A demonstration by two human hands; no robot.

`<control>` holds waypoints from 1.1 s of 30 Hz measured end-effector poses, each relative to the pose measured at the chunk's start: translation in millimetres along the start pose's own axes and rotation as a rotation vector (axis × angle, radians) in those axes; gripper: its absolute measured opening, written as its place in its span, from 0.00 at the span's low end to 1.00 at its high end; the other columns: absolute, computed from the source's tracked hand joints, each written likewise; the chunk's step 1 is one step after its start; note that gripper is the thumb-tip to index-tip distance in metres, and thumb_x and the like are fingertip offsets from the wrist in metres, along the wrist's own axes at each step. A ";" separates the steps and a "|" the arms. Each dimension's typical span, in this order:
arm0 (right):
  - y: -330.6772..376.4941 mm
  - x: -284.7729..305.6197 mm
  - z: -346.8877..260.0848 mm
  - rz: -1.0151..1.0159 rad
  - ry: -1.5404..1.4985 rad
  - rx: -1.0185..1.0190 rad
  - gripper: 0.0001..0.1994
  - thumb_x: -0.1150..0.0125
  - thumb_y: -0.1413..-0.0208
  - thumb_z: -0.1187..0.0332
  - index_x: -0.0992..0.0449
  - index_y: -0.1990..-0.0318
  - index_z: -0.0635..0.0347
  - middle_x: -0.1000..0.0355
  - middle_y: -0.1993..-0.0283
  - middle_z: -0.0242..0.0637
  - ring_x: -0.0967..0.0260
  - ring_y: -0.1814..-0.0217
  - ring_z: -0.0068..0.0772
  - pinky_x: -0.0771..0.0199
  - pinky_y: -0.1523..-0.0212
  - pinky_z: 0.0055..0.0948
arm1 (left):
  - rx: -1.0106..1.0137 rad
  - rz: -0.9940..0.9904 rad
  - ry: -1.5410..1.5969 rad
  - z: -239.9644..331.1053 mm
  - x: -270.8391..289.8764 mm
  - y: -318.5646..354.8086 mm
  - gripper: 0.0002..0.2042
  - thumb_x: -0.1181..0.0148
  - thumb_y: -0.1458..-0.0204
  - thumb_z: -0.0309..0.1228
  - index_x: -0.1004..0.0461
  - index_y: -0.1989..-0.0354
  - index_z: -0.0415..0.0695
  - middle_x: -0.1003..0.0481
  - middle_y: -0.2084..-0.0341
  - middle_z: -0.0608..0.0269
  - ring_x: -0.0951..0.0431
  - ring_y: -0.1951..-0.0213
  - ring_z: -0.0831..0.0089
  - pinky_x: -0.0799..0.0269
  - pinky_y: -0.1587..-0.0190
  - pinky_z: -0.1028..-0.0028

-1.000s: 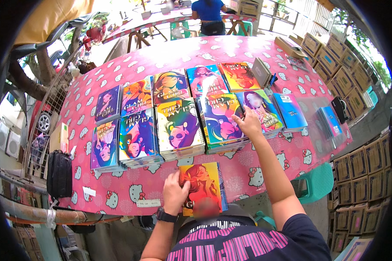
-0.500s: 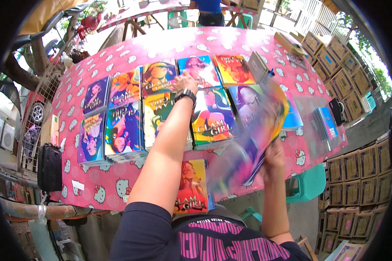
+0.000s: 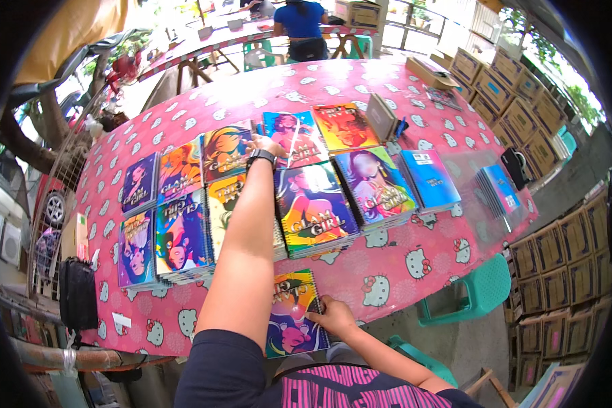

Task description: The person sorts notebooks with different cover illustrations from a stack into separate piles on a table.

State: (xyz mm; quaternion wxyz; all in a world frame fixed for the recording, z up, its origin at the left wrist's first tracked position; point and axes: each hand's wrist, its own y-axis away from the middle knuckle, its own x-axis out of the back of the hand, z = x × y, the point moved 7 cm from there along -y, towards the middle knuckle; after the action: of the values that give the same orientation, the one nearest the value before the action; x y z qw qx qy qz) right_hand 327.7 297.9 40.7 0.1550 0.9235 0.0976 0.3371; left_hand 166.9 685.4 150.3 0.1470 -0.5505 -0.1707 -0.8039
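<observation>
Spiral notebooks with bright illustrated covers lie in two rows of stacks across the table. My left arm reaches over the near row, and my left hand (image 3: pixel 265 146) has its fingers closed at the left edge of a blue-and-pink notebook (image 3: pixel 298 139) in the far row. Close to my body, my right hand (image 3: pixel 333 317) grips the right edge of a yellow-and-purple notebook (image 3: pixel 292 319), thumb on its cover. That notebook lies at the table's near edge, its left part hidden by my left arm. Beside my left forearm is a purple-and-orange notebook (image 3: pixel 316 207).
A pink patterned cloth (image 3: pixel 415 262) covers the table. A small upright box (image 3: pixel 382 117) and blue notebooks (image 3: pixel 500 190) stand to the right. Green stools (image 3: pixel 472 292) and stacked cartons (image 3: pixel 564 265) are beyond the right edge. A black bag (image 3: pixel 79 292) sits left; a person (image 3: pixel 302 27) is farther off.
My right hand has brought the blurred, swinging notebook down from the right onto the near pile, over the red-and-yellow cover. The left hand stays by the far row. The view has shifted slightly.
</observation>
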 end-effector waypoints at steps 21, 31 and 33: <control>-53.5 67.8 -163.4 0.153 0.193 0.436 0.17 0.40 0.52 0.57 0.32 0.62 0.60 0.27 0.70 0.49 0.28 0.64 0.50 0.29 0.62 0.43 | -0.228 0.171 0.067 -300.6 13.3 340.9 0.23 0.28 0.71 0.42 0.27 0.69 0.38 0.28 0.75 0.55 0.26 0.71 0.59 0.30 0.66 0.66; -161.8 16.5 -235.0 0.349 0.569 0.089 0.39 0.30 0.63 0.52 0.40 0.47 0.67 0.34 0.51 0.52 0.35 0.48 0.49 0.30 0.50 0.37 | -0.595 0.437 0.489 -219.9 132.5 37.3 0.13 0.44 0.50 0.37 0.26 0.63 0.40 0.24 0.69 0.49 0.24 0.65 0.55 0.30 0.62 0.63; -161.8 29.5 -231.6 0.357 0.371 0.202 0.39 0.30 0.63 0.52 0.39 0.47 0.67 0.31 0.54 0.51 0.33 0.50 0.48 0.32 0.50 0.39 | -0.615 0.318 0.379 -192.0 106.1 -14.3 0.16 0.45 0.49 0.39 0.28 0.56 0.41 0.25 0.64 0.49 0.25 0.59 0.55 0.30 0.56 0.63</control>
State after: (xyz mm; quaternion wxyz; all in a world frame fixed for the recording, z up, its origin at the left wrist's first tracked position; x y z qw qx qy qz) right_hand 186.5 508.2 169.1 -0.0204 0.8593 -0.0068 0.5110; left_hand -36.6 609.4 183.5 0.1267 -0.4303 0.1955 -0.8721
